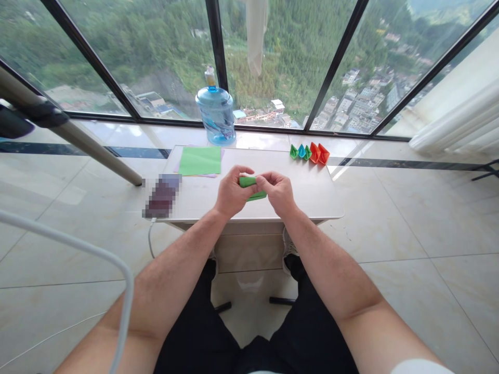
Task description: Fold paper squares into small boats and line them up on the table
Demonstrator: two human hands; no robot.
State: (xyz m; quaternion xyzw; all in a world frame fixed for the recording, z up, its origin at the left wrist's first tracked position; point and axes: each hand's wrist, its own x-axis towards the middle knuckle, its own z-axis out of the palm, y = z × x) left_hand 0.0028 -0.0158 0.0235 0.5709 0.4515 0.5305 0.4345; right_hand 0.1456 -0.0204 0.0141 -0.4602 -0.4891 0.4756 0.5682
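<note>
Head view: folded green paper [247, 182] between both hands, over white table [315, 192]. Left hand [231, 192] closed on its left part, right hand [279, 193] pinching right part, fingertips nearly meeting. Green sheet [200, 161] farther left; small folded papers [314, 154] farther right.

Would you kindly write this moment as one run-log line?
left hand: pinching folded green paper | right hand: pinching same | table: green sheet back left, paper figures back right

Bright daylight through windows [296, 67]
</note>
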